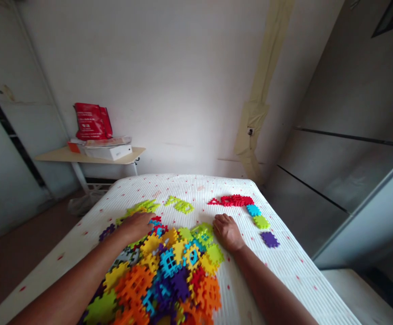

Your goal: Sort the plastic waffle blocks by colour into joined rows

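Note:
A heap of interlocking plastic blocks (pixel 179 284) in orange, yellow, blue, purple, red and green lies in front of me on the white quilted cover. My left hand (pixel 139 226) reaches over its far left part, close to red and blue blocks (pixel 158 227); its fingertips are hidden among the blocks. Beside the heap's right edge, my right hand (pixel 227 231) rests on the cover with its fingers curled in, and no block sticks out of it. Lime-green blocks (pixel 203 234) lie just left of that hand.
Red blocks (pixel 237 200) lie together at the far right, with single blue (pixel 254 210), green (pixel 261 222) and purple (pixel 270 239) blocks below. Green blocks (pixel 183 206) lie at the far middle. A small table (pixel 56 155) holds a red bag (pixel 91 122). A grey cabinet (pixel 335 171) stands right.

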A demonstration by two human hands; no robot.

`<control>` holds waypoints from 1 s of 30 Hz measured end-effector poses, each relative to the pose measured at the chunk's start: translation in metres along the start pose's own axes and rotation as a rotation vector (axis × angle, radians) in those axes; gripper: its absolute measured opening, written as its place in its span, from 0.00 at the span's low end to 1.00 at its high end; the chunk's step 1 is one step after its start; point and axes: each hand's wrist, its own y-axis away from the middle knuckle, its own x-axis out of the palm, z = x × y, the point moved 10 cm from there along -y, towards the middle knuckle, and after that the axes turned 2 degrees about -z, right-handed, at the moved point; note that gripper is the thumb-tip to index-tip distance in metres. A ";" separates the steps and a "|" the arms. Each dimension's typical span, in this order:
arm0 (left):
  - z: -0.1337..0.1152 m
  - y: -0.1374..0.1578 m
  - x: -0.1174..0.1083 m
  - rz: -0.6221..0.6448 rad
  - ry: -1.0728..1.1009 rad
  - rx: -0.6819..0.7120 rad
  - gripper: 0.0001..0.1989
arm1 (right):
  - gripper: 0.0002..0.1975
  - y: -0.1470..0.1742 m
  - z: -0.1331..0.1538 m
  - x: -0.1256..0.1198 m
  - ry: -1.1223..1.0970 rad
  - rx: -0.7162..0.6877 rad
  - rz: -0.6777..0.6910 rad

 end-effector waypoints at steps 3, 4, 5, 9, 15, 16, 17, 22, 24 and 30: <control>0.000 0.000 0.008 0.038 0.032 -0.023 0.20 | 0.09 0.002 -0.003 0.004 0.016 -0.003 -0.007; -0.001 0.000 0.010 0.042 0.050 -0.026 0.21 | 0.09 0.002 -0.004 0.005 0.019 -0.003 -0.013; -0.001 0.000 0.010 0.044 0.073 -0.028 0.22 | 0.10 0.003 -0.005 0.005 0.021 -0.004 -0.020; -0.003 0.001 0.011 0.042 0.183 -0.029 0.20 | 0.10 0.003 -0.006 0.005 0.015 0.002 -0.038; -0.016 0.005 -0.009 -0.017 0.359 0.001 0.13 | 0.11 0.002 -0.008 0.002 -0.006 0.034 -0.037; -0.019 0.007 -0.015 -0.036 0.392 0.008 0.12 | 0.11 0.002 -0.008 0.001 -0.008 0.037 -0.036; -0.023 0.010 -0.021 -0.055 0.428 0.012 0.12 | 0.11 0.002 -0.009 0.001 -0.011 0.042 -0.035; -0.042 0.030 -0.041 -0.124 0.605 0.034 0.13 | 0.11 0.002 -0.013 0.001 -0.021 0.069 -0.033; -0.052 0.042 -0.044 -0.140 0.641 0.046 0.14 | 0.11 0.002 -0.013 0.001 -0.018 0.063 -0.027; -0.070 0.074 -0.038 -0.168 0.833 0.078 0.13 | 0.11 0.003 -0.014 0.003 0.014 0.071 0.001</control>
